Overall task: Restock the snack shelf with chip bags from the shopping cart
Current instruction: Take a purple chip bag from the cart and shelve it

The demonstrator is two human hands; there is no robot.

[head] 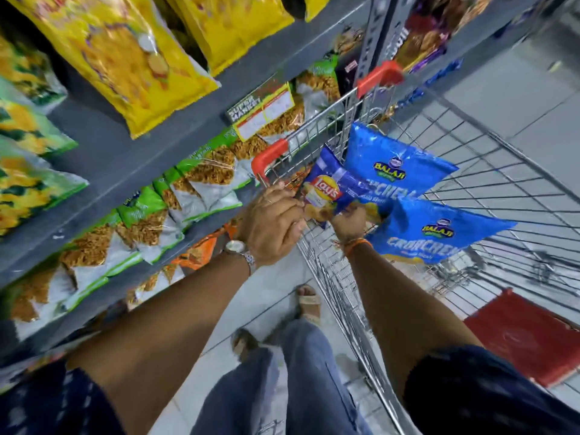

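Observation:
A dark blue Lay's chip bag [326,191] is held above the near left corner of the wire shopping cart [502,171]. My left hand [271,222], with a watch on its wrist, is closed on the bag's left edge. My right hand [350,218] grips the bunched corners of that bag together with two bright blue Balaji bags [397,164] [439,233], which fan out to the right over the cart. The grey snack shelf [125,158] runs along the left, right next to the cart.
Yellow bags [125,58] hang over the upper shelf edge. Green-and-white namkeen packs [194,180] fill the lower rows. A price label [263,111] sticks out from the shelf. The cart has red corner caps [270,155]. A red mat [527,337] lies on the tiled floor, and my sandalled feet [309,301] stand beside the cart.

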